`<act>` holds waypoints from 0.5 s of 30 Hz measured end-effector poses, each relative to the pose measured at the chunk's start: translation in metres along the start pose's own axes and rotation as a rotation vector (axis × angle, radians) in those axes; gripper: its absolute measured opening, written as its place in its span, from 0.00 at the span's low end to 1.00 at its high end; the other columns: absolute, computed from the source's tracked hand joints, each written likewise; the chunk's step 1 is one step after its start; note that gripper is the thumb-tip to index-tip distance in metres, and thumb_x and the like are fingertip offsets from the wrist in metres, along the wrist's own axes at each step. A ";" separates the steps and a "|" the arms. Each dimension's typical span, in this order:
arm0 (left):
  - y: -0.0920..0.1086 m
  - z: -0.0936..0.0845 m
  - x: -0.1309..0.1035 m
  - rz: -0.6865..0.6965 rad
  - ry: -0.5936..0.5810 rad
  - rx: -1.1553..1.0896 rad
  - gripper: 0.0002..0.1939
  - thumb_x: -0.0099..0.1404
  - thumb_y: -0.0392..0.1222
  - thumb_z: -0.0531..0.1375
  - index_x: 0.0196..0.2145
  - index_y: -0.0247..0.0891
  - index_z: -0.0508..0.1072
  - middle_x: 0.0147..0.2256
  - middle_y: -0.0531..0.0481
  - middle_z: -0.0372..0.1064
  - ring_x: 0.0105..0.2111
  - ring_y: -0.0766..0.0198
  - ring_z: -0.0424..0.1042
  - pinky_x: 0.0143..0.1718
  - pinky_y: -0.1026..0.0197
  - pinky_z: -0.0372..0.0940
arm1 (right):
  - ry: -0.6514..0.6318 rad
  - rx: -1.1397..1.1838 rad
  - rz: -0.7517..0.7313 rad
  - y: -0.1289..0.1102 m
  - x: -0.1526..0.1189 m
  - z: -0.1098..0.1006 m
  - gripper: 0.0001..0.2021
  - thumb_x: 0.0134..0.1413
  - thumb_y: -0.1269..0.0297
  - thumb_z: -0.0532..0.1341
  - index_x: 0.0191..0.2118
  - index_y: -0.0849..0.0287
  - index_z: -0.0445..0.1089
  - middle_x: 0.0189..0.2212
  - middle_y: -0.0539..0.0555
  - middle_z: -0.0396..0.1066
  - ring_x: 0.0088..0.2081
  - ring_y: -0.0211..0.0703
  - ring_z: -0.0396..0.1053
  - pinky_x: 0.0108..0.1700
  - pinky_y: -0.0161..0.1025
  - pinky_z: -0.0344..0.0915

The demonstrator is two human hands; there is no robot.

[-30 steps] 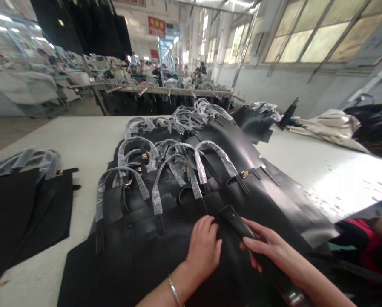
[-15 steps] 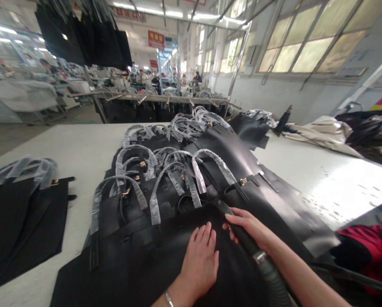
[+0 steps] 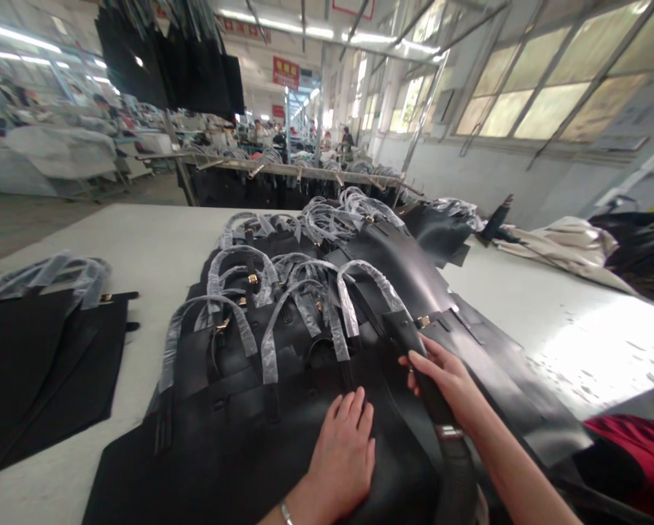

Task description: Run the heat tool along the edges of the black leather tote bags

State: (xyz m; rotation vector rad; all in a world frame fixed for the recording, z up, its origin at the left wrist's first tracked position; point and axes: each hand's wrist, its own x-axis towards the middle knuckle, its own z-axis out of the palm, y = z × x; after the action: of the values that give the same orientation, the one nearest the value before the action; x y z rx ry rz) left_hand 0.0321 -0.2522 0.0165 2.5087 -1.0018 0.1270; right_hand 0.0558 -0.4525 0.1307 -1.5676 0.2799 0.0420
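My left hand (image 3: 344, 446) lies flat on a black leather bag panel (image 3: 239, 456), fingers stretched out. In my right hand (image 3: 448, 378) is a black hose nozzle (image 3: 406, 332), held by its grip. A metal clamp joins it to a thick dark hose (image 3: 461, 474) running down toward me. The nozzle's tip sits over the right upper edge of the panel, close to a gold clasp (image 3: 423, 321); whether it touches the leather, I cannot tell. Plastic-wrapped handles (image 3: 299, 321) arch up behind my hands from the overlapping black bags.
More black bags (image 3: 36, 357) lie at the left of the pale table (image 3: 152, 237). Hanging black bags (image 3: 168, 69) are on a rack at upper left. Cream material (image 3: 567, 244) and a dark heap rest on the right side. Red cloth (image 3: 638, 445) shows at lower right.
My right hand has moved the nozzle up and slightly right, away from my left hand, which stays on the panel. The whole view has shifted a little.
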 end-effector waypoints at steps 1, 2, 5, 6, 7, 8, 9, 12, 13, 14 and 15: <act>0.000 -0.001 0.000 0.004 -0.002 -0.003 0.25 0.68 0.45 0.51 0.60 0.37 0.59 0.64 0.42 0.49 0.62 0.51 0.52 0.62 0.46 0.50 | -0.006 -0.013 -0.001 -0.003 -0.005 -0.004 0.32 0.52 0.55 0.65 0.60 0.60 0.56 0.33 0.52 0.74 0.22 0.35 0.69 0.22 0.31 0.67; 0.000 -0.001 0.000 0.006 -0.003 -0.007 0.25 0.68 0.45 0.50 0.61 0.37 0.59 0.64 0.42 0.49 0.62 0.50 0.52 0.62 0.46 0.50 | -0.024 -0.029 0.019 -0.003 -0.011 -0.008 0.33 0.52 0.55 0.66 0.60 0.61 0.56 0.33 0.53 0.74 0.22 0.35 0.69 0.21 0.31 0.67; 0.000 0.000 0.000 -0.004 0.006 -0.021 0.25 0.68 0.45 0.50 0.60 0.37 0.59 0.64 0.42 0.50 0.62 0.50 0.52 0.62 0.46 0.49 | -0.106 -0.068 0.151 0.007 -0.022 -0.011 0.30 0.52 0.56 0.65 0.58 0.61 0.58 0.30 0.52 0.74 0.20 0.36 0.69 0.19 0.32 0.66; -0.001 0.000 0.000 -0.007 0.008 -0.025 0.24 0.68 0.45 0.50 0.60 0.38 0.59 0.64 0.42 0.50 0.62 0.50 0.52 0.62 0.46 0.49 | -0.130 -0.074 0.191 0.013 -0.021 -0.008 0.29 0.52 0.56 0.65 0.57 0.61 0.59 0.29 0.52 0.74 0.19 0.36 0.69 0.18 0.32 0.65; -0.001 0.001 0.000 -0.009 0.007 -0.028 0.24 0.68 0.45 0.50 0.60 0.38 0.59 0.64 0.42 0.50 0.62 0.51 0.52 0.62 0.46 0.49 | -0.148 -0.076 0.216 0.018 -0.019 -0.005 0.28 0.52 0.57 0.65 0.56 0.62 0.61 0.28 0.52 0.74 0.19 0.36 0.68 0.18 0.32 0.64; -0.001 0.001 0.000 -0.008 0.007 -0.029 0.24 0.68 0.46 0.50 0.60 0.38 0.60 0.64 0.42 0.51 0.62 0.51 0.53 0.62 0.46 0.49 | -0.156 -0.075 0.222 0.023 -0.014 -0.001 0.27 0.51 0.57 0.65 0.55 0.62 0.63 0.28 0.52 0.74 0.18 0.37 0.68 0.18 0.32 0.64; -0.001 0.002 0.000 -0.006 0.005 -0.028 0.24 0.68 0.46 0.50 0.60 0.38 0.59 0.64 0.42 0.51 0.62 0.51 0.53 0.62 0.46 0.48 | -0.153 -0.072 0.208 0.026 -0.009 0.002 0.27 0.51 0.56 0.66 0.54 0.63 0.63 0.27 0.52 0.73 0.19 0.37 0.68 0.18 0.32 0.64; 0.000 0.001 -0.001 -0.001 0.004 -0.024 0.24 0.68 0.46 0.50 0.60 0.37 0.59 0.64 0.42 0.51 0.62 0.52 0.52 0.63 0.47 0.48 | -0.098 -0.065 0.119 0.023 0.007 0.003 0.28 0.52 0.55 0.65 0.57 0.59 0.61 0.30 0.50 0.73 0.22 0.36 0.68 0.21 0.32 0.65; 0.000 0.000 -0.001 -0.003 0.005 -0.025 0.24 0.68 0.46 0.50 0.60 0.37 0.59 0.64 0.42 0.51 0.63 0.52 0.51 0.63 0.47 0.47 | -0.086 -0.069 0.098 0.019 0.009 0.000 0.29 0.53 0.54 0.65 0.58 0.58 0.60 0.32 0.50 0.73 0.23 0.35 0.69 0.23 0.32 0.66; 0.000 -0.001 -0.001 -0.005 0.007 -0.028 0.24 0.68 0.46 0.50 0.60 0.37 0.59 0.64 0.42 0.51 0.63 0.52 0.51 0.63 0.47 0.47 | -0.087 -0.078 0.091 0.014 0.009 -0.005 0.29 0.53 0.54 0.65 0.58 0.57 0.59 0.32 0.51 0.74 0.23 0.35 0.69 0.23 0.32 0.66; 0.000 -0.002 -0.001 -0.005 0.008 -0.032 0.24 0.68 0.45 0.50 0.60 0.37 0.59 0.64 0.42 0.51 0.63 0.53 0.51 0.63 0.48 0.47 | -0.099 -0.091 0.102 0.010 0.007 -0.011 0.29 0.53 0.55 0.65 0.58 0.58 0.59 0.33 0.51 0.74 0.22 0.36 0.69 0.23 0.32 0.66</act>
State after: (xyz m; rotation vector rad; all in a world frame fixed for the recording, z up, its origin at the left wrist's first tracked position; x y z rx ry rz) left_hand 0.0315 -0.2512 0.0178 2.4799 -0.9862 0.1181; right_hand 0.0593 -0.4644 0.1199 -1.6354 0.2831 0.2135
